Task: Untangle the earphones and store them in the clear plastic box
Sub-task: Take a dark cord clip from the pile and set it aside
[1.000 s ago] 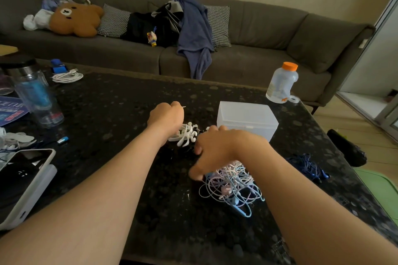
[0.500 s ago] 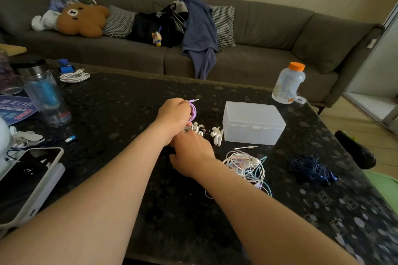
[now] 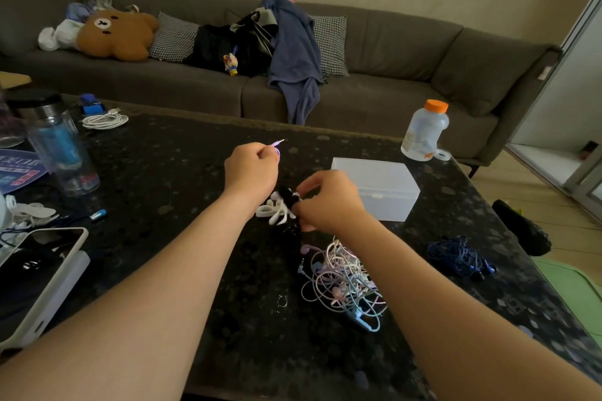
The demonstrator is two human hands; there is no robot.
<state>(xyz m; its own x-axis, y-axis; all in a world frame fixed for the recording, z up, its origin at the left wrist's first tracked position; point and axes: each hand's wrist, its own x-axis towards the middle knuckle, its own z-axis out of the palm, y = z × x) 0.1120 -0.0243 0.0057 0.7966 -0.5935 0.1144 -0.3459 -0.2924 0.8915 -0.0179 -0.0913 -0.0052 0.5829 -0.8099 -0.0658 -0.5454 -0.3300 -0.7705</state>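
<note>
The left hand (image 3: pixel 250 169) was curled into a fist around a purple earphone cable (image 3: pixel 277 151) and held above the dark speckled table (image 3: pixel 169 179). The cable's jack plug (image 3: pixel 279 142) poked out past the knuckles toward the sofa (image 3: pixel 407 52). Just to its right, the right hand (image 3: pixel 325 202) pinched a small black object (image 3: pixel 287 196) between thumb and fingertips; it was too blurred to name. Directly beneath that pinch lay a little heap of white pieces (image 3: pixel 273 210) on the table. The clear plastic box (image 3: pixel 384 192) stood just beyond the right hand, its lid shut. Nearer the person, partly under the right forearm, sat a tangle of earphones (image 3: pixel 338 283) in white, pink and pale blue cords. A separate bundle of dark blue earphones (image 3: pixel 457 255) lay well apart on the right side of the table. A bottle (image 3: pixel 425 130) with an orange cap stood at the far right edge behind the box. On the left stood a clear tumbler (image 3: pixel 62 153), with a coiled white cable (image 3: pixel 104 120) behind it and a phone (image 3: pixel 35 277) in a pale case at the near left corner. On the sofa lay a brown bear cushion (image 3: pixel 117 34) and a blue garment (image 3: pixel 293 52)
</note>
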